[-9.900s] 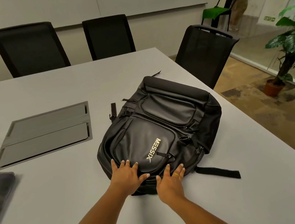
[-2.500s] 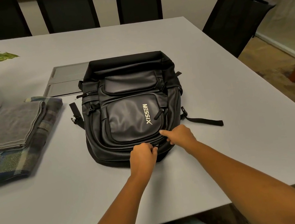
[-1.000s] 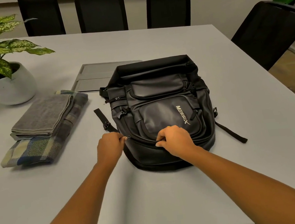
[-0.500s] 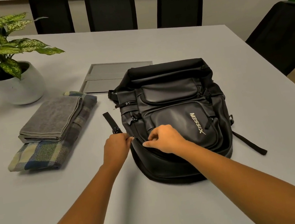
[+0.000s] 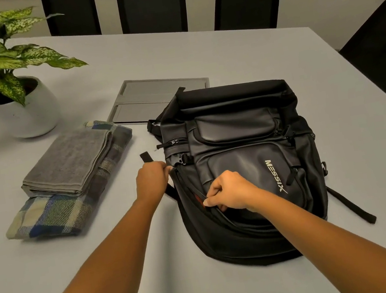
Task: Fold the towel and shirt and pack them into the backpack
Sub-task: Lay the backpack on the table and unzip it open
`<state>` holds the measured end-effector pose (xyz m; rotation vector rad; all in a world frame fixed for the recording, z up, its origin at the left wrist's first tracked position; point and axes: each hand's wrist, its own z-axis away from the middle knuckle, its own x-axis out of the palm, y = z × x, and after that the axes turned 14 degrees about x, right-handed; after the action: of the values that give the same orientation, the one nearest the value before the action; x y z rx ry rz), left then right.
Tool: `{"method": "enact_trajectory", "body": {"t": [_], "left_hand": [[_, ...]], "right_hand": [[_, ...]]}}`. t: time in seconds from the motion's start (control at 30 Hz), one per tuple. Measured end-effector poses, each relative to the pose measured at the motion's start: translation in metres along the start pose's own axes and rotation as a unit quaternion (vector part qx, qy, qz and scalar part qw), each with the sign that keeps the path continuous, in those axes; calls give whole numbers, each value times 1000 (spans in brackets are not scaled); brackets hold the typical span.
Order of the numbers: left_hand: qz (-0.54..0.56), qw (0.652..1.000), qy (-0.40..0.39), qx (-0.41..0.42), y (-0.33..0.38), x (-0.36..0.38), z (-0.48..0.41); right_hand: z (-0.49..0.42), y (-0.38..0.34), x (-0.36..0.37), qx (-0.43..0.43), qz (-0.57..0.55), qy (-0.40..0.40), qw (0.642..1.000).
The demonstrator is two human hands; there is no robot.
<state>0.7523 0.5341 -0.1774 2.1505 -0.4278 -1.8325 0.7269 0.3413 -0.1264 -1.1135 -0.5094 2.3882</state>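
a single word can be read: "messix", printed in pale capital letters on the lower front panel of the black backpack [image 5: 234,126]. the lettering [image 5: 274,176] is turned sideways and is read from the top downward in the head view, and its final x is drawn with a long slanted stroke.

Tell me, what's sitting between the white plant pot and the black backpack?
The folded grey towel, stacked on the folded plaid shirt, lies between the pot and the backpack, in the head view.
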Motion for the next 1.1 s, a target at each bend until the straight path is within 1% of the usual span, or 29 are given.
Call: {"method": "enact_trajectory", "body": {"t": [0.13, 0.23, 0.33, 0.4, 0.5, 0.53, 0.6, 0.63, 0.73, 0.8, 0.9, 1.03, 1.1], "left_hand": [[-23, 1000, 12, -17, -6, -4, -31], [-42, 999, -7, -24, -10, -4, -47], [-16, 999, -17, -45, -12, 0, -48], [5, 999, -11, -49, -13, 3, -42], [61, 997, 38, -28, -9, 8, -24], [82, 994, 65, -7, -4, 9, -15], [136, 983, 109, 66, 8, 12, 6], [159, 975, 108, 112, 16, 13, 18], [177, 952, 54, 246, 34, 20, 49], [155, 946, 20, 285, 37, 29, 63], [75, 943, -11, 324, 38, 39, 81], [3, 917, -43, 396, 44, 42, 92], [-34, 899, -31, 437, 50, 43, 96]], "right_hand": [[0, 5, -6, -4, -41, -40, 998], [-5, 6, -7, -4, -69, -46, 997], [-9, 7, -1, -5, -79, -41, 996], [-10, 10, 6, -7, -87, -31, 996], [-12, 16, 14, -14, -106, -17, 994], [-12, 17, 15, -16, -113, -14, 993], [-12, 18, 17, -22, -124, -9, 992], [-12, 18, 18, -25, -128, -7, 991], [-8, 23, 17, -45, -140, -8, 989], [-6, 31, 13, -59, -121, -1, 991], [2, 50, 8, -63, -82, 39, 994], [12, 76, 6, -63, -81, 79, 992], [18, 88, 5, -72, -76, 105, 989]]}}
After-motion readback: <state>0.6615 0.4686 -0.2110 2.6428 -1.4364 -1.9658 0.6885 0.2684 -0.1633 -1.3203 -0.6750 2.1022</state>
